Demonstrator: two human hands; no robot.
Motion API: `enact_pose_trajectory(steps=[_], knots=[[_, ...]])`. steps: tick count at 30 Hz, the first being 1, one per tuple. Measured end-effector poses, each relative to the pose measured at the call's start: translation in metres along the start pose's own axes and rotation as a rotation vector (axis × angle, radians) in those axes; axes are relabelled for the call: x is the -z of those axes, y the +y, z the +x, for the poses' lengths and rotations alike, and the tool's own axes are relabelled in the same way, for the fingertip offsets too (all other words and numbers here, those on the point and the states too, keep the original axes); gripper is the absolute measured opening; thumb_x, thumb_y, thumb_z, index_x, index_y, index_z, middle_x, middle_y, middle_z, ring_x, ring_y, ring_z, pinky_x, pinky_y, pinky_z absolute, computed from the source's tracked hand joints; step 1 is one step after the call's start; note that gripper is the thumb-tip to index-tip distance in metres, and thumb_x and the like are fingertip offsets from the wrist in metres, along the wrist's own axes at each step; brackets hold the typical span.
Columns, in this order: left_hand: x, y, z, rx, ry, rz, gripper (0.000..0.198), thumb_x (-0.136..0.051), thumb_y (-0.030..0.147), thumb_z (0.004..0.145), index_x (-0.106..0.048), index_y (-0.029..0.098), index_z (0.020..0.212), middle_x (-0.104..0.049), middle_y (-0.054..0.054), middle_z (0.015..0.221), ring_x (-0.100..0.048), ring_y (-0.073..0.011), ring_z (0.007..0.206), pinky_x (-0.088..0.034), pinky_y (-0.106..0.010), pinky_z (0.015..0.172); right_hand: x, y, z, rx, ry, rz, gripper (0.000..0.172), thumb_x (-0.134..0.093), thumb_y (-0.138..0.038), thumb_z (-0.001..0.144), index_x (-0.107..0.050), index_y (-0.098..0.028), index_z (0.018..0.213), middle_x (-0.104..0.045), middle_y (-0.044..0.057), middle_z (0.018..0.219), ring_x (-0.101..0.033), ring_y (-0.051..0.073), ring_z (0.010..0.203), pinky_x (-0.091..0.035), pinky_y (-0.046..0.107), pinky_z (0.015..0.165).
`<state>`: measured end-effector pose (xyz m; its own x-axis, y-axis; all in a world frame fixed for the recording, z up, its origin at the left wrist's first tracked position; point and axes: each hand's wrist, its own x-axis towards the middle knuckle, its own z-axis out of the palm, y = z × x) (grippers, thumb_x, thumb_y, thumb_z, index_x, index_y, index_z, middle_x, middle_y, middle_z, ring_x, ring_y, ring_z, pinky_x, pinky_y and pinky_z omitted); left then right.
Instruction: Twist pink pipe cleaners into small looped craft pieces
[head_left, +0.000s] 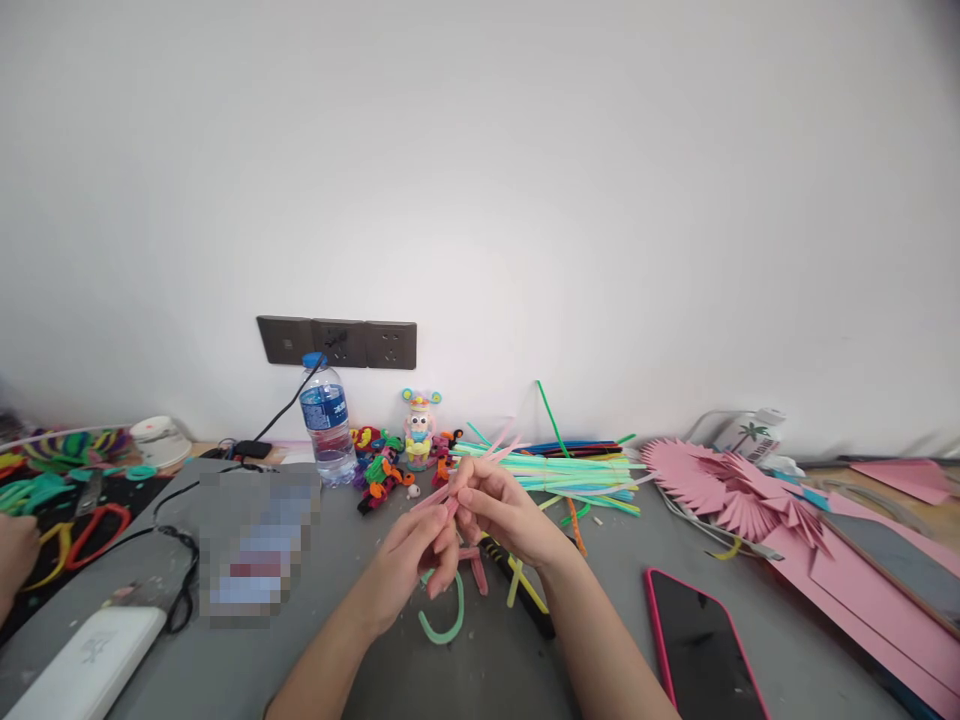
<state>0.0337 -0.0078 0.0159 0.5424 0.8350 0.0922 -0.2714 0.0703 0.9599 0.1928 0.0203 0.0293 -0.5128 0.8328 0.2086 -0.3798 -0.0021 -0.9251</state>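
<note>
My left hand (411,560) and my right hand (504,515) meet above the grey table (480,660). Both pinch a thin pink straw strip (480,468) that slants up to the right from their fingertips. Below the hands lie a curved green strip (444,620), short pink pieces (475,570), yellow strips (523,585) and a black-handled tool (517,590). Just beyond the hands a pile of coloured straws (570,468) lies flat.
A water bottle (327,418), a small toy figure (419,428) and colourful twisted bits (379,465) stand near the wall sockets (337,343). A pink-cased phone (701,645) lies right. Folded pink paper (720,485) fills the far right. Another person's hand (15,555) shows at left.
</note>
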Motion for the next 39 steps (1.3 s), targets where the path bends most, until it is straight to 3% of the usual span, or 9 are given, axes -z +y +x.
enact_pose_trajectory(steps=[6, 10, 12, 18, 22, 32, 35, 39], knots=[[0.005, -0.002, 0.007, -0.099, 0.233, 0.169, 0.033, -0.048, 0.049, 0.089, -0.054, 0.017, 0.082, -0.056, 0.002, 0.058, -0.048, -0.0107, 0.051, -0.041, -0.022, 0.052, 0.000, -0.001, 0.004, 0.062, 0.100, -0.118, 0.028, -0.067, -0.044, 0.082, -0.055, -0.018, 0.080, -0.055, -0.004, 0.061, -0.048, 0.008, 0.049, -0.039, 0.021, 0.051], [0.012, -0.003, 0.010, -0.219, 0.458, 0.325, 0.030, -0.061, 0.045, 0.081, -0.055, 0.020, 0.097, -0.063, 0.000, 0.075, -0.059, -0.0140, 0.065, -0.048, -0.023, 0.058, 0.002, 0.001, 0.007, 0.085, 0.182, -0.147, 0.030, -0.068, -0.044, 0.080, -0.053, -0.019, 0.076, -0.054, -0.005, 0.059, -0.047, 0.009, 0.049, -0.038, 0.022, 0.050], [0.014, -0.004, 0.009, -0.277, 0.500, 0.413, 0.029, -0.066, 0.038, 0.077, -0.056, 0.020, 0.097, -0.064, -0.002, 0.081, -0.062, -0.0155, 0.072, -0.051, -0.024, 0.063, 0.004, 0.003, 0.008, 0.091, 0.194, -0.134, 0.029, -0.068, -0.043, 0.081, -0.053, -0.019, 0.077, -0.054, -0.005, 0.058, -0.047, 0.008, 0.049, -0.038, 0.022, 0.050], [0.019, -0.005, 0.007, -0.406, 0.492, 0.633, 0.016, -0.061, 0.029, 0.082, -0.065, 0.020, 0.094, -0.066, -0.005, 0.089, -0.064, -0.0172, 0.080, -0.052, -0.024, 0.069, 0.005, 0.005, 0.007, 0.007, 0.110, -0.157, 0.027, -0.067, -0.042, 0.082, -0.055, -0.018, 0.080, -0.054, -0.004, 0.061, -0.048, 0.008, 0.049, -0.041, 0.022, 0.051], [0.019, -0.004, 0.007, -0.459, 0.442, 0.676, 0.013, -0.057, 0.029, 0.086, -0.066, 0.019, 0.087, -0.065, -0.004, 0.083, -0.062, -0.0162, 0.076, -0.051, -0.023, 0.067, 0.004, 0.004, 0.005, -0.024, 0.073, -0.182, 0.026, -0.066, -0.042, 0.082, -0.056, -0.018, 0.083, -0.054, -0.005, 0.063, -0.048, 0.008, 0.051, -0.041, 0.021, 0.052], [0.019, -0.004, 0.006, -0.404, 0.449, 0.646, 0.013, -0.059, 0.031, 0.085, -0.061, 0.019, 0.080, -0.064, -0.001, 0.075, -0.062, -0.0140, 0.069, -0.051, -0.022, 0.065, 0.006, 0.004, 0.005, -0.052, 0.064, -0.181, 0.029, -0.063, -0.046, 0.083, -0.054, -0.019, 0.082, -0.057, -0.004, 0.062, -0.048, 0.008, 0.048, -0.039, 0.021, 0.051], [0.023, -0.007, 0.008, -0.346, 0.466, 0.593, 0.017, -0.060, 0.035, 0.084, -0.060, 0.019, 0.079, -0.063, -0.001, 0.075, -0.063, -0.0148, 0.071, -0.052, -0.022, 0.065, 0.010, 0.006, 0.007, -0.029, 0.135, -0.202, 0.031, -0.062, -0.049, 0.084, -0.053, -0.019, 0.081, -0.055, -0.005, 0.059, -0.046, 0.009, 0.048, -0.037, 0.022, 0.050], [0.025, -0.006, 0.008, -0.257, 0.437, 0.514, 0.021, -0.059, 0.039, 0.084, -0.057, 0.019, 0.079, -0.066, -0.004, 0.079, -0.066, -0.0190, 0.079, -0.052, -0.024, 0.068, 0.020, 0.011, 0.010, 0.037, 0.344, -0.177, 0.034, -0.065, -0.050, 0.080, -0.053, -0.019, 0.078, -0.050, -0.006, 0.054, -0.038, 0.008, 0.044, -0.030, 0.021, 0.046]])
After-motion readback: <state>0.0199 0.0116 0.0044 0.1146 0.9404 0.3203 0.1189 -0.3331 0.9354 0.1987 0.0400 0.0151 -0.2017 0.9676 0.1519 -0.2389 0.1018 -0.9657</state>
